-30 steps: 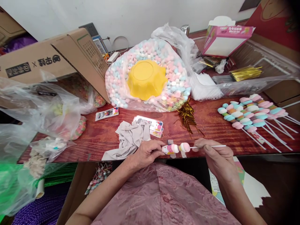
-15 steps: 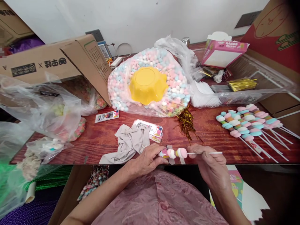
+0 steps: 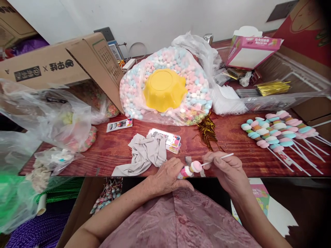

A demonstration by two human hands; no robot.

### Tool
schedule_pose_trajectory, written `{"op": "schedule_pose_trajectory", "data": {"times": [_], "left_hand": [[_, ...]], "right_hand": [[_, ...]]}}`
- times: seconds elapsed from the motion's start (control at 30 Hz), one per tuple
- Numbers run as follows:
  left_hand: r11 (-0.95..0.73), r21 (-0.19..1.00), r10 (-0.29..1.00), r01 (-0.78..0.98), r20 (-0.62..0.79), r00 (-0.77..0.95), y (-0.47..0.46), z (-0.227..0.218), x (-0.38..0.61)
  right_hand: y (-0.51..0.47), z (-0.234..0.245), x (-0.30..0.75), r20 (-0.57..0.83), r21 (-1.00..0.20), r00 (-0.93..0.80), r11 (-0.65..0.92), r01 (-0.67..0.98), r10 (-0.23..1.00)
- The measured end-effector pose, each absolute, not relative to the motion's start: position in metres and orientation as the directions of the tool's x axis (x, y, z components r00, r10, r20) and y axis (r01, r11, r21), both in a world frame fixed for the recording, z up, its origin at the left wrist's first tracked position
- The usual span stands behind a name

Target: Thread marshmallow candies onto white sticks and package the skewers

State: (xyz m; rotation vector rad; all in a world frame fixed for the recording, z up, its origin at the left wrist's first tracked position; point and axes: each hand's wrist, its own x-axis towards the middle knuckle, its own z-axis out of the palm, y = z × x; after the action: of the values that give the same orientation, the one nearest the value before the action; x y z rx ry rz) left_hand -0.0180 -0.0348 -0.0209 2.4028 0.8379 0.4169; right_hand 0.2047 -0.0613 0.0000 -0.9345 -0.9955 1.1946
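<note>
My left hand point(image 3: 169, 176) is closed around the left part of a marshmallow skewer point(image 3: 196, 166), whose pink and white sweets and a bit of printed wrapper show past my fingers. Its thumb points right, below the sweets. My right hand point(image 3: 227, 170) pinches the white stick point(image 3: 227, 156) of the same skewer, right of the last pink marshmallow. The stick tilts up to the right. A grey cloth point(image 3: 147, 151) lies just behind my left hand, beside printed cards point(image 3: 168, 139). Gold twist ties point(image 3: 207, 132) lie in a bunch behind my right hand.
Finished marshmallow skewers point(image 3: 278, 129) lie at the right. A big bag of marshmallows point(image 3: 129, 89) bears an upturned yellow bowl point(image 3: 165, 89). Behind stands a clear plastic bin point(image 3: 279, 100); at left are a cardboard box point(image 3: 59, 65) and plastic bags point(image 3: 69, 117).
The stick's right end has swung up, so the skewer now tilts. My right hand has shifted slightly left and up. My left hand covers more of the sweets, and the view has moved slightly.
</note>
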Motion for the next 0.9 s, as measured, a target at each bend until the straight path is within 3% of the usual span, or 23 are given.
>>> {"op": "schedule_pose_trajectory", "data": {"times": [0.17,0.37,0.5,0.6,0.7,0.9], "left_hand": [[-0.477,0.701,0.716,0.531,-0.04,0.696,-0.033,-0.011,-0.012],[-0.324,0.838,0.658,0.44,-0.135,0.741,-0.031,0.008,0.002],[-0.195,0.889,0.702,0.415,-0.169,0.692,-0.032,0.009,0.007],[-0.133,0.896,0.722,0.423,-0.206,0.661,-0.03,0.012,0.005],[-0.143,0.878,0.722,0.456,-0.223,0.655,-0.024,0.016,-0.002],[-0.21,0.781,0.706,0.588,-0.295,0.644,-0.02,0.016,-0.005]], "right_hand": [[-0.062,0.0,0.201,0.114,-0.95,0.045,0.122,-0.289,0.992],[-0.059,-0.005,0.193,0.042,-0.965,-0.071,0.022,-0.263,0.997],[-0.061,-0.016,0.185,0.012,-0.968,-0.129,-0.021,-0.248,0.992],[-0.062,-0.018,0.185,-0.03,-0.949,-0.094,-0.058,-0.31,0.995],[-0.059,-0.013,0.19,-0.019,-0.924,0.072,0.01,-0.381,0.997],[-0.058,-0.015,0.198,0.065,-0.94,0.152,0.112,-0.322,0.986]]}}
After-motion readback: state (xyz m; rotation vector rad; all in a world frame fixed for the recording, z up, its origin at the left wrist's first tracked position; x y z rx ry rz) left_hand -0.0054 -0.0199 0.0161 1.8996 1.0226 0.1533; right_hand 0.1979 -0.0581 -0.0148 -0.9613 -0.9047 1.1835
